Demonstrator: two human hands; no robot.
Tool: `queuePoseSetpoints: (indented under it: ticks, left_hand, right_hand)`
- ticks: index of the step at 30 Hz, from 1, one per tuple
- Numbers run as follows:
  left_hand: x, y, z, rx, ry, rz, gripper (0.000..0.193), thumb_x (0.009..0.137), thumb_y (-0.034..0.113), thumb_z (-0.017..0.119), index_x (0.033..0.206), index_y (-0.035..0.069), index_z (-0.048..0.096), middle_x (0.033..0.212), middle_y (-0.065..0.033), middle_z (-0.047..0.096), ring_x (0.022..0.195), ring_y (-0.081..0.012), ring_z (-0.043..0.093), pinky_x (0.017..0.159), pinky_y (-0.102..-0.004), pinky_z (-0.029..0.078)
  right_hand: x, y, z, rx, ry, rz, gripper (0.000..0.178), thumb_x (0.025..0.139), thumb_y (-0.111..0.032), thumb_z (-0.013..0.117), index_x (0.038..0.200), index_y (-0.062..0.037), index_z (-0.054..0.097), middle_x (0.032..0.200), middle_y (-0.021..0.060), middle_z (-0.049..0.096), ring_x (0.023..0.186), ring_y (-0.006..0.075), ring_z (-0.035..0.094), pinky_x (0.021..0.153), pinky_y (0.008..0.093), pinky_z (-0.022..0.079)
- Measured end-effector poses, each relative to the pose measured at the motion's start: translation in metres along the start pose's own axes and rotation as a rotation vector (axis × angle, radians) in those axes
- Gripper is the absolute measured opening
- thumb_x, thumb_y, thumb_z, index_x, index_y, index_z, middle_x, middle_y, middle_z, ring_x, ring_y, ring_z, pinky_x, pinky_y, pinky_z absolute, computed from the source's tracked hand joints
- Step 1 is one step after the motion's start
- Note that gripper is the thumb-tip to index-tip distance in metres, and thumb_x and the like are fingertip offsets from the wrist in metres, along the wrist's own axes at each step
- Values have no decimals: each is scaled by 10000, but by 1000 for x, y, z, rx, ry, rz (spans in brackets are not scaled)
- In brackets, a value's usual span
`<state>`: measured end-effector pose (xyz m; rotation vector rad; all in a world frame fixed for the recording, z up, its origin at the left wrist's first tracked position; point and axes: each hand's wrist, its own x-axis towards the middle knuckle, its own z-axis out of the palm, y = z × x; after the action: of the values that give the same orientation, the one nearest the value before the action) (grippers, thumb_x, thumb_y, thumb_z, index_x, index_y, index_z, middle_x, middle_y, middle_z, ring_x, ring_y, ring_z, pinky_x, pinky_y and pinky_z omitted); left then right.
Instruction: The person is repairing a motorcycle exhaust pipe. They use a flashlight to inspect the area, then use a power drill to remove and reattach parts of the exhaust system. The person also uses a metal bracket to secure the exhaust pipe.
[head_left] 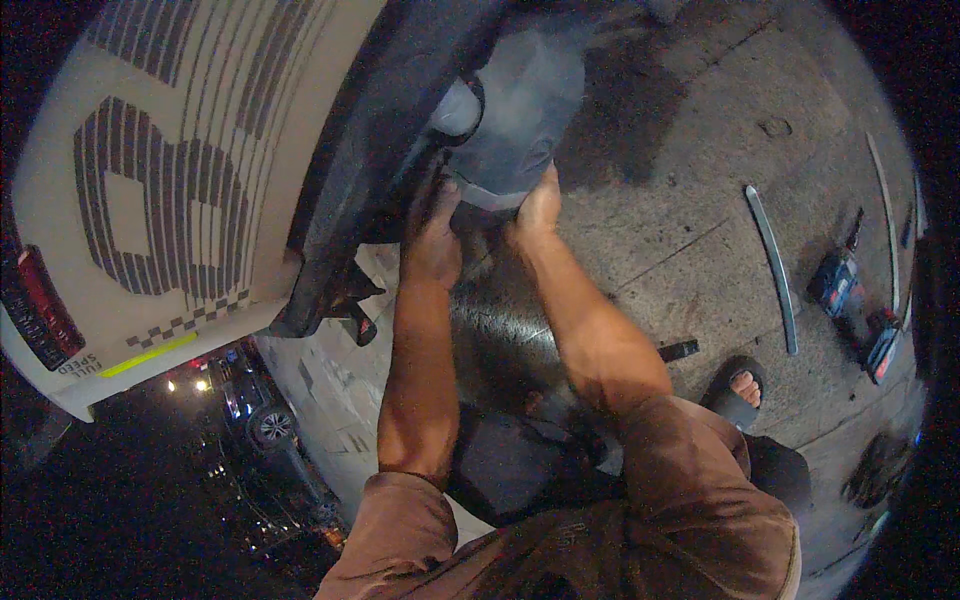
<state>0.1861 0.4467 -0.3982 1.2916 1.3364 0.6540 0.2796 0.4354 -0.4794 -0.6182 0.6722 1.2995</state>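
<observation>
A white vehicle body [200, 120] with dark striped graphics fills the upper left. A black wheel-arch trim [370, 170] runs along its edge. Inside the arch sits a grey curved panel [525, 90]. My left hand [432, 235] reaches up into the gap between the black trim and the grey panel, its fingers hidden there. My right hand [540, 205] grips the lower edge of the grey panel with a light strip across it. Both forearms stretch up from the lower edge, close together.
Concrete paving [660, 250] lies below. Two long curved metal strips [775, 265] rest on it at right, beside a blue power tool [835, 285] and a second one [882, 345]. A small dark tool [680, 350] lies near my sandalled foot [745, 385].
</observation>
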Motion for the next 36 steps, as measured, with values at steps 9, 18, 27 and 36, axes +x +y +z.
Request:
queuePoseSetpoints:
  ticks: [9,18,27,36]
  left_hand:
    - [-49,10,13,133,132,243,480,888,183,550,1313,19,400,1322,-119,424,1205,-237,399,1032,-354,285]
    - [-60,-10,18,252,198,361,614,738,41,706,1264,-4,393,1210,-109,490,1108,-221,473,984,-342,364]
    - [-4,-54,0,350,274,352,782,650,128,794,1278,-10,349,1248,-144,452,1143,-267,445,1001,-368,339]
    - [34,-78,-2,480,304,249,880,629,217,816,1293,-48,302,1311,-208,380,1217,-311,376,1038,-404,284]
  right_hand:
    - [-27,5,-20,-192,55,-169,492,955,-376,319,1176,28,493,1174,156,546,1033,285,528,917,389,394]
    - [-33,20,-43,-769,142,-555,503,962,-345,316,993,86,574,1014,234,608,921,320,562,822,400,411]
    - [33,57,-47,-734,56,-367,557,970,-372,265,1095,98,537,1115,253,571,1064,340,527,924,370,378]
    - [84,76,-44,-606,134,-304,605,965,-424,225,1088,75,545,1086,209,585,1029,311,530,922,367,376]
